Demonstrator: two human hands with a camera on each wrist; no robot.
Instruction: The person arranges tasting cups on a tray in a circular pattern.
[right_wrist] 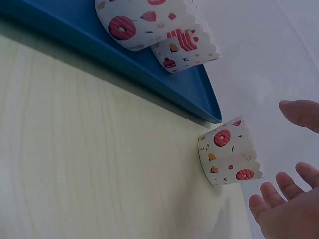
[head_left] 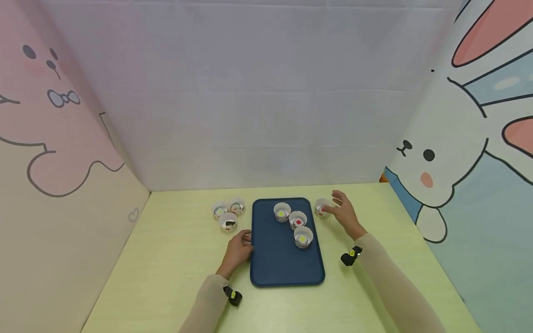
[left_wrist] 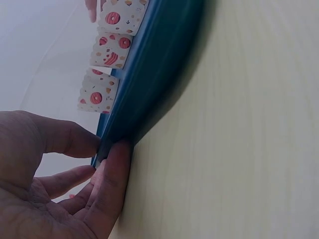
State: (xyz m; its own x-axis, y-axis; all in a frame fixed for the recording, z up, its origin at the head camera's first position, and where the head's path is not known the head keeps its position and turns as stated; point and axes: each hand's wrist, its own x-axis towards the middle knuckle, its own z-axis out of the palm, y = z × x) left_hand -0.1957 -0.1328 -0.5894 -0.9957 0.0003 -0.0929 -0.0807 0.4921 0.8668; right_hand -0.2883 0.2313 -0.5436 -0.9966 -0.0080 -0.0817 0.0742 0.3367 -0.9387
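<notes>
My left hand [head_left: 237, 252] pinches the left rim of a dark blue rectangular tray [head_left: 272, 268]; in the left wrist view the thumb lies at the rim and a finger below it. Three white paper baking cups with donut prints stand upright on the tray: a back cup [head_left: 282, 218], a middle cup [head_left: 293, 225] and a front cup [head_left: 303, 244]. Yellow or red spots show inside them. Beyond the tray's right edge, another paper baking cup [right_wrist: 229, 153] stands on the table. My right hand [head_left: 344, 215] is beside it, fingers spread, apart from its rim in the right wrist view.
Left of the tray's far end, three more paper cups cluster: a near cup [head_left: 227, 227], a left cup [head_left: 216, 207] and a right cup [head_left: 237, 203]. The pale yellow table [head_left: 175, 259] ends at a white back wall [head_left: 250, 115]. Cartoon-printed side walls flank it.
</notes>
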